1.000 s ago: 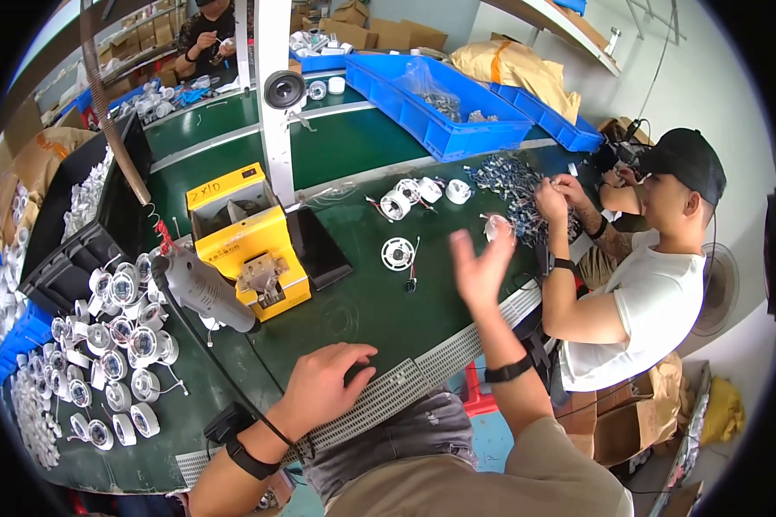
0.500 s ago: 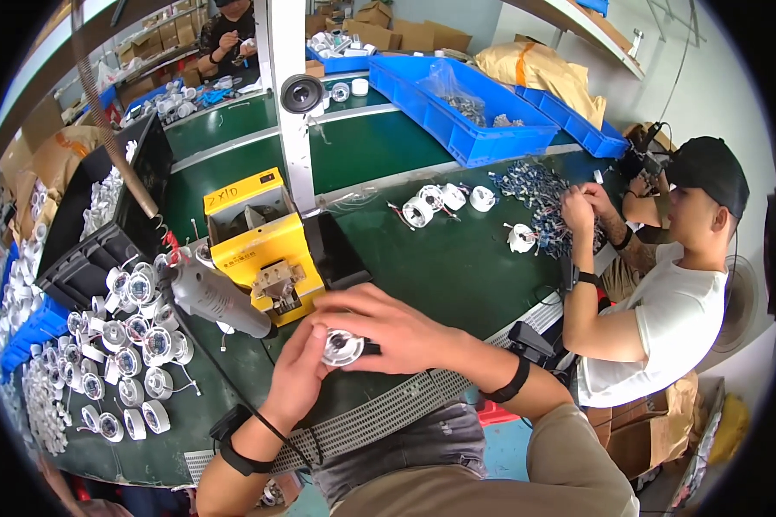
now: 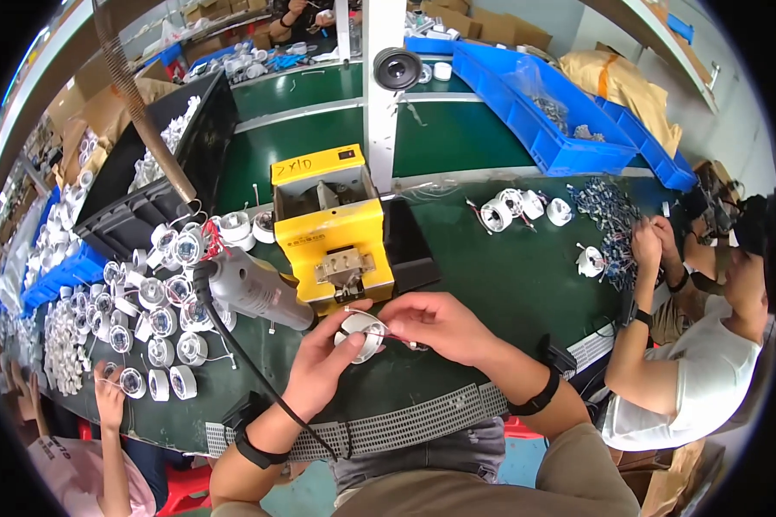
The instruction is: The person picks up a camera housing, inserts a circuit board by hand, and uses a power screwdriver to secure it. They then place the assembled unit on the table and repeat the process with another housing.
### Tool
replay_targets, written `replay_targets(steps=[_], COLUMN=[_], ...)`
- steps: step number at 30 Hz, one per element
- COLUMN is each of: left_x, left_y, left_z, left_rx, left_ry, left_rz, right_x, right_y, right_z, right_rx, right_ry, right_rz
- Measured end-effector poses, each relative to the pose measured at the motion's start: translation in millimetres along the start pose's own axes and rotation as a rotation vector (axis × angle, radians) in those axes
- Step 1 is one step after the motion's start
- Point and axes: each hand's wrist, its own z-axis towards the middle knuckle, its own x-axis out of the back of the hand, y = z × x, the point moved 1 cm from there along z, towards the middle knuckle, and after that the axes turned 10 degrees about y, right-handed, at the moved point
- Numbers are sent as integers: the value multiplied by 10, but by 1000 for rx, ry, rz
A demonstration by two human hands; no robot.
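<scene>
Seen from the head camera, the left hand [image 3: 323, 362] cups a small white round lamp housing [image 3: 359, 334] just above the green tabletop [image 3: 509, 284], open face tilted rightward. The right hand [image 3: 440, 326] pinches at its rim from the right, fingers closed. A yellow machine [image 3: 332, 228] stands just beyond both hands.

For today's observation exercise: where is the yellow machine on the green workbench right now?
In the head view the yellow machine stands at centre, just beyond the person's hands, with a grey power tool to its left and a black tray on its right.
</scene>
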Motion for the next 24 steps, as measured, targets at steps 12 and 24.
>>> replay_targets(steps=[12,24], left_x=[64,-8], left_y=[-143,-184], left_z=[66,62], left_rx=[144,122], left_ry=[99,110], left_rz=[-34,-52], right_x=[-116,-167], right_y=[20,116], right_z=[-96,-92], right_rx=[448,425], right_ry=[32,83], right_rz=[-457,-528])
